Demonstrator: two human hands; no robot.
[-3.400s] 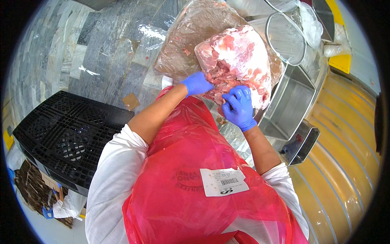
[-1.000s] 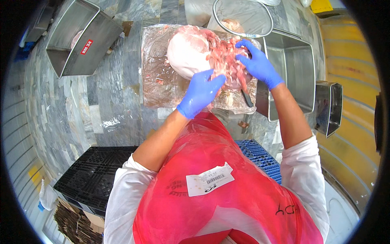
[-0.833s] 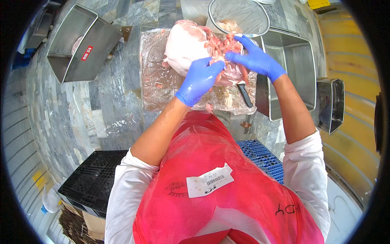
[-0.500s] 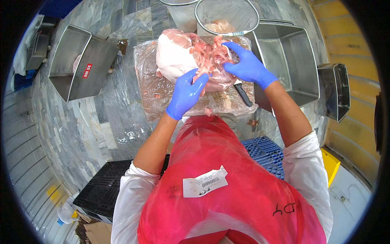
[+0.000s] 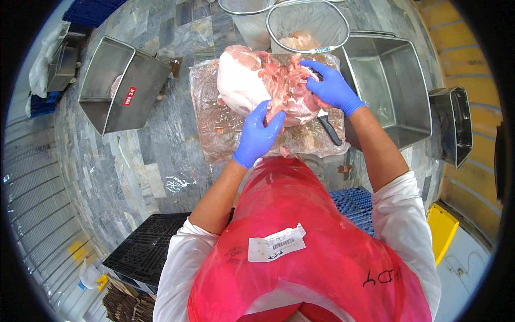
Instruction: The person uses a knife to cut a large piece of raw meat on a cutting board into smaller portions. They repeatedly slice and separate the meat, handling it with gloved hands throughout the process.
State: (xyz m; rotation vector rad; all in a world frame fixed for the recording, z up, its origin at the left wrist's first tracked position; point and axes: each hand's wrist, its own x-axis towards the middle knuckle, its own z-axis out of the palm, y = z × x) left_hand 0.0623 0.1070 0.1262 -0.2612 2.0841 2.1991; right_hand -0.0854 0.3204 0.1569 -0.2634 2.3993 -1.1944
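Observation:
A large piece of raw meat [image 5: 241, 80], pale skin on its left side and cut pink flesh on its right, lies on a plastic-covered board [image 5: 212, 140]. My left hand [image 5: 258, 131], in a blue glove, has thumb and fingers closed on a loose flap at the meat's near edge. At its right side my right hand [image 5: 337, 90], gloved in blue too, curls its fingers and thumb round the flesh; some fingertips are hidden. Just below that hand lies a knife [image 5: 330, 129] with a black handle, its blade mostly out of sight.
A deep metal tub [image 5: 386, 80] stands to the right, a smaller metal bin [image 5: 458, 126] beyond it. Wire-rimmed bags [image 5: 308, 16] stand at the far side, one with meat inside. Another metal tub [image 5: 115, 88] is at the left. Black [image 5: 145, 249] and blue pallets [image 5: 351, 206] lie nearer me.
The whole view has shifted, so everything sits a little farther right and lower. Both hands stay on the meat; the right thumb has moved slightly along the flesh.

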